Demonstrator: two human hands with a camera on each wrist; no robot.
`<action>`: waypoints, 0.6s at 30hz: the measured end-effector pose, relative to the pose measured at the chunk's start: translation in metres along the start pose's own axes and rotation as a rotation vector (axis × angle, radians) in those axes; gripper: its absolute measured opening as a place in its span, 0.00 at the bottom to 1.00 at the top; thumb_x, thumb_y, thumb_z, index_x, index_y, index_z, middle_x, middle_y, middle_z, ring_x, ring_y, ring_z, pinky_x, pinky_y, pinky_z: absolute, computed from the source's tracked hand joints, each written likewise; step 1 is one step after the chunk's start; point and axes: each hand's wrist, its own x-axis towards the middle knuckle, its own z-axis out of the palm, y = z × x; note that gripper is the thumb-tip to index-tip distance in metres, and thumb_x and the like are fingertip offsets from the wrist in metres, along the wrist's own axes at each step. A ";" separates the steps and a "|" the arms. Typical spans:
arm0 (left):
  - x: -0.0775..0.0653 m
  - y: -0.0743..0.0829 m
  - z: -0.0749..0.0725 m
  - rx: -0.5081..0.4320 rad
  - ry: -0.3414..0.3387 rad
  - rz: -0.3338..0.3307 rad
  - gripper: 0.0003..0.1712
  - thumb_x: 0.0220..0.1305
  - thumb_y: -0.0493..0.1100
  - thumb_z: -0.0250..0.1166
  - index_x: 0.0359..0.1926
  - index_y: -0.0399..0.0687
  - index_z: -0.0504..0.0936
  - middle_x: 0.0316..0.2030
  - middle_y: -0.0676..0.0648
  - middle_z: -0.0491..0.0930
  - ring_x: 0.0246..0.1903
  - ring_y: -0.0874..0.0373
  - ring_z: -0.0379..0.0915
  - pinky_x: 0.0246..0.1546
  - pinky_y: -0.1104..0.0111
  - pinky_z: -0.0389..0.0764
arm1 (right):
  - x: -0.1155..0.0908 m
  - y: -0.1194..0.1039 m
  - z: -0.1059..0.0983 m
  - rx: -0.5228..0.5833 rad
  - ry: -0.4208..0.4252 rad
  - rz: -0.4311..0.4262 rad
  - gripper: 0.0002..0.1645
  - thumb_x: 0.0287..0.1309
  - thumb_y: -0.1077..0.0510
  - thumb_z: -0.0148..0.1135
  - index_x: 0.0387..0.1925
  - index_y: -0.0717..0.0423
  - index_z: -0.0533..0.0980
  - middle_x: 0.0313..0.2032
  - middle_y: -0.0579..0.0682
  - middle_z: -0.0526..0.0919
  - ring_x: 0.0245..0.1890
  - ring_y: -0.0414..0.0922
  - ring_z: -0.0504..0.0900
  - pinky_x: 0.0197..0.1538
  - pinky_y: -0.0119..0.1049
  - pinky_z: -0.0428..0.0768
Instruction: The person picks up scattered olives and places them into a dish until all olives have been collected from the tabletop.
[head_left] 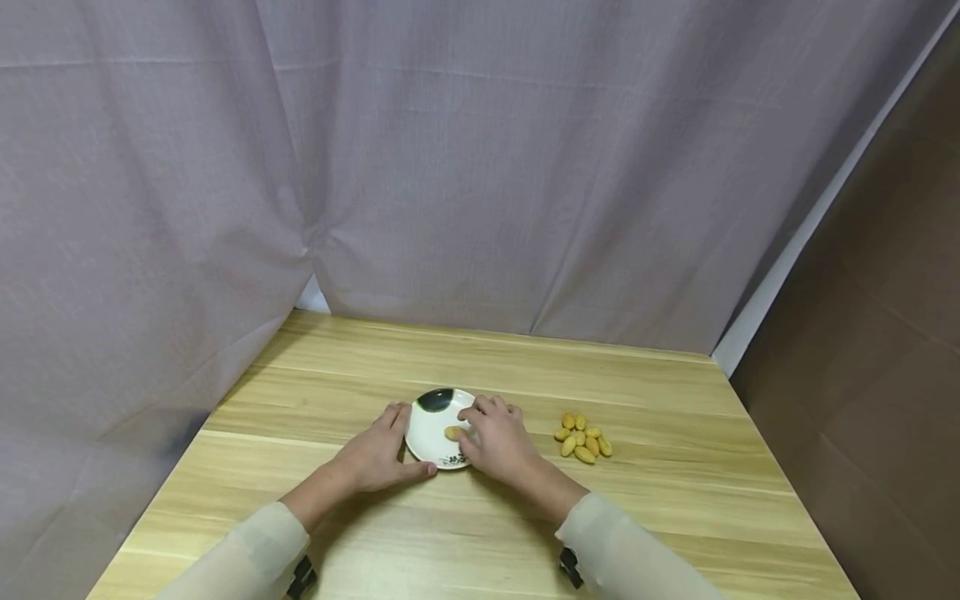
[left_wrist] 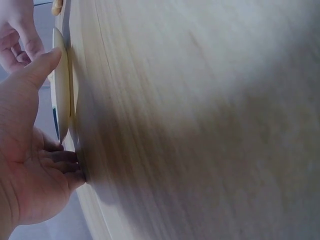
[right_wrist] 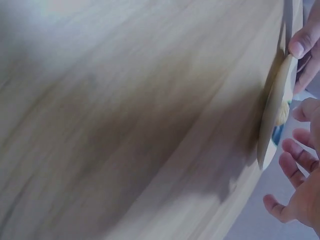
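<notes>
A small white dish (head_left: 429, 435) with a dark green patch and a leafy print at its rim sits on the table. My left hand (head_left: 377, 454) holds it at the left, the thumb on the near rim and the fingers along the far-left side. One tan oval nut (head_left: 453, 433), like an almond in its shell, lies in the dish. Over the dish's right side is my right hand (head_left: 497, 437), fingers loosely bent and apart. In the right wrist view the nut (right_wrist: 282, 114) shows just beyond the thumb, with nothing between the fingers.
To the right of the dish, several similar nuts (head_left: 585, 455) lie in a loose cluster on the wooden table (head_left: 450, 550). Grey cloth (head_left: 480, 167) hangs behind and to the left, and a brown panel (head_left: 862, 333) stands along the right.
</notes>
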 end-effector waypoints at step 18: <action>0.001 -0.003 0.002 -0.001 0.003 -0.007 0.73 0.63 0.76 0.73 0.87 0.33 0.52 0.84 0.25 0.56 0.83 0.29 0.59 0.77 0.39 0.75 | -0.039 0.036 -0.039 0.031 0.063 -0.006 0.18 0.69 0.54 0.74 0.55 0.60 0.87 0.47 0.51 0.85 0.49 0.50 0.82 0.53 0.50 0.87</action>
